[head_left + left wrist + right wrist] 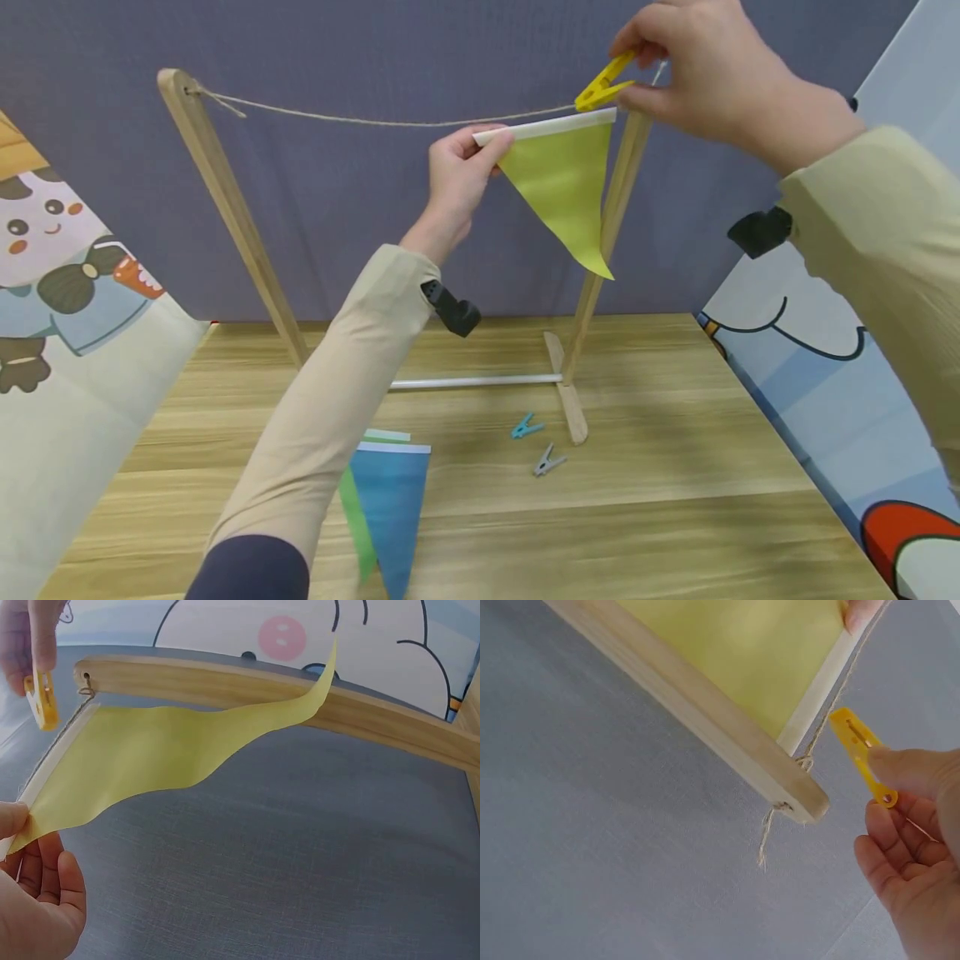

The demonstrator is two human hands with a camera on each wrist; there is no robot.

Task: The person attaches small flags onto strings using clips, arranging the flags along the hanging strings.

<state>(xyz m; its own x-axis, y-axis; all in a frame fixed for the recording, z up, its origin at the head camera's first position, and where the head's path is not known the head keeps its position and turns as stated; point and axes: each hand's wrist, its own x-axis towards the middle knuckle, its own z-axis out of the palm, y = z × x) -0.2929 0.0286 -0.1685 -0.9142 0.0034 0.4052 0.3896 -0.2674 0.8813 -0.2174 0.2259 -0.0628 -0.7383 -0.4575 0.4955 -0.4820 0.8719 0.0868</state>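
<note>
Right sleeve | left hand pinching flag | right hand pinching peg | apparent step: pegging | next needs: peg over string

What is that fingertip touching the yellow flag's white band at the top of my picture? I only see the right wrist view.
Observer: It belongs to the left hand, whose thumb presses the white band against the fingers behind.

Visitor: Oh! And are there any spare clips besides the yellow one?

Observer: Yes, a light blue clip and a gray clip lie on the table.

Visitor: And where does the string lead?

Observer: The string runs to the top of a second wooden post.
</note>
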